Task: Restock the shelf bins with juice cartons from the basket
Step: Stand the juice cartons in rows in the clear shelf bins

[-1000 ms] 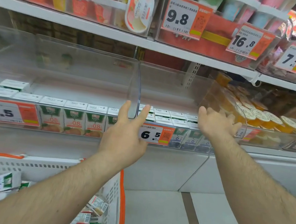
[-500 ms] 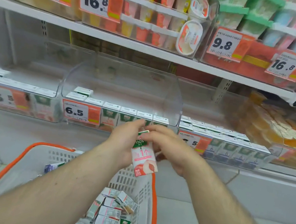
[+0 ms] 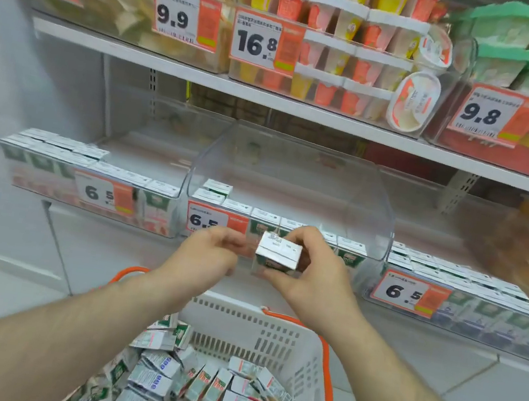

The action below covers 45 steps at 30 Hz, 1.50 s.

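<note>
Right hand grips a juice carton, thumb below and fingers curled over the top (upright, white top toward the camera), in front of the middle clear shelf bin. Left hand fingertips touch the carton's left side. White basket of cartons sits below.

The basket is white with orange handles; the cartons are white and green; the price tags orange and white.
</note>
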### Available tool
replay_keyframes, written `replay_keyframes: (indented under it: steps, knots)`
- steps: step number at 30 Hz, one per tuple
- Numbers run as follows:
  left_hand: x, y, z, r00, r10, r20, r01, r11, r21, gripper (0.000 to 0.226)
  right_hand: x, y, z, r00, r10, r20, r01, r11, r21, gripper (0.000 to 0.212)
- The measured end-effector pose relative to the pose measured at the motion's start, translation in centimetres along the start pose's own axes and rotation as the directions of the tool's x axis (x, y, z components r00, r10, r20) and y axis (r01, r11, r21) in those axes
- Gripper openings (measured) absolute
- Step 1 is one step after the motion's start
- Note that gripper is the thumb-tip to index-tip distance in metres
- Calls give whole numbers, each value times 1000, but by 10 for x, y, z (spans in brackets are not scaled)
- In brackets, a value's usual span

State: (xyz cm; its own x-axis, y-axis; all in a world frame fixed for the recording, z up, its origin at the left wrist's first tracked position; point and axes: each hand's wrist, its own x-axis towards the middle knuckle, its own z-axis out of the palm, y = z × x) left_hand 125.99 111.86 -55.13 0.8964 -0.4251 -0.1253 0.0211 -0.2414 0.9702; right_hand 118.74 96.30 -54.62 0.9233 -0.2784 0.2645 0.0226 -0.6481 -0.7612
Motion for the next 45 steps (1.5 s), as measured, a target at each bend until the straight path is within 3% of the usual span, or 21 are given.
replay_keyframes:
  steps: [3,5,7,10,12,16,18,21,23,25,28,31,33,36,41,45]
  knots:
    - [-1,-18,-19,983,109,150,-145,955,257,61,6,-18,16,999,19,-39,-12,984,178,45]
    - [2,-22,-27,957,233,173,-280,900,334,75,11,-29,29,998,55,-17,-48,953,300,44]
    - [5,-20,-32,918,382,106,-395,859,325,68,16,-42,42,996,90,1,-83,904,420,37]
    - [10,-18,-51,889,456,-54,-426,863,272,57,28,-61,60,984,172,52,-169,786,594,25]
    - [14,-21,-71,881,461,-104,-426,870,247,61,41,-73,70,983,175,59,-178,810,559,24]
    - [24,-24,-111,866,487,-118,-440,851,286,67,71,-97,93,991,118,65,-132,943,305,70]
    - [31,-27,-129,848,510,-141,-447,833,325,69,82,-109,109,993,72,92,-95,952,289,61]
    - [42,-30,-153,794,570,-212,-472,797,377,72,100,-129,135,996,17,87,-38,966,254,30]
    - [51,-32,-167,748,578,-325,-461,806,371,74,119,-140,147,999,0,53,-13,968,250,28]
    - [57,-32,-180,716,483,-504,-370,875,313,78,143,-154,153,999,-37,-4,37,974,223,23]
    - [65,-35,-194,651,166,-740,-131,986,106,78,184,-165,161,996,-88,5,88,996,7,14]
    - [76,-44,-203,609,-206,-766,30,971,-237,76,216,-162,185,988,14,155,29,962,-271,20]
    - [83,-50,-205,619,-340,-708,52,917,-395,75,225,-156,203,958,140,249,-32,920,-390,24]
    - [91,-55,-202,643,-414,-644,32,855,-518,78,233,-148,225,894,250,371,-69,896,-438,21]
    - [101,-59,-196,667,-453,-591,-64,756,-651,85,238,-147,232,752,400,524,-252,909,-333,22]
    - [102,-59,-195,689,-448,-570,-108,713,-692,86,253,-147,231,604,511,611,-378,859,-345,47]
